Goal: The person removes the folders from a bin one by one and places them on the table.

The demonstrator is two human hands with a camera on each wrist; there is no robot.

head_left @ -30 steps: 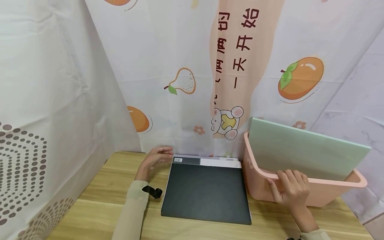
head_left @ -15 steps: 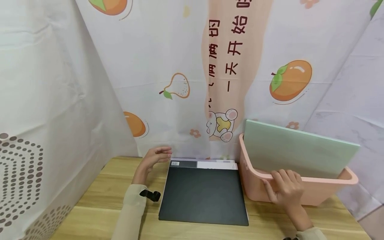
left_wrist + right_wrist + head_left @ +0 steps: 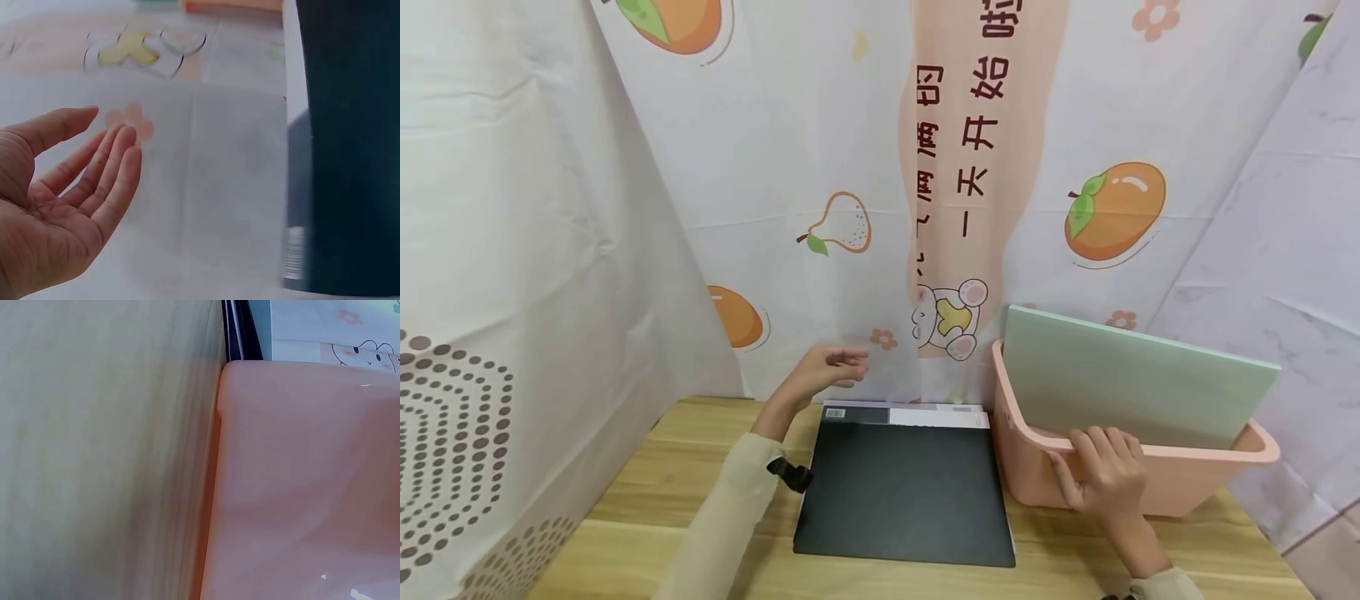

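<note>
My left hand [image 3: 823,375] is raised above the far left corner of a dark folder [image 3: 902,492]. In the left wrist view its fingers [image 3: 103,169] are relaxed and slightly bent, with nothing in the palm. The folder lies flat, a white-and-grey strip with a barcode label along its far edge. At the right, my right hand [image 3: 1108,479] grips the front rim of a pink plastic bin [image 3: 1030,471], fingers over the rim and thumb against the outer wall. Inside the bin a pale green flat panel [image 3: 1127,375] leans, standing well above the rim.
The wooden table [image 3: 625,533] backs onto a white printed curtain [image 3: 775,125] with fruit pictures. A white dotted sheet [image 3: 550,333] hangs along the left side. The bin wall [image 3: 306,475] stands beside the folder's right edge.
My left hand has lifted and moved right, from beside the folder's far left corner to above it. The right hand keeps its grip on the bin rim. The head view has shifted slightly.
</note>
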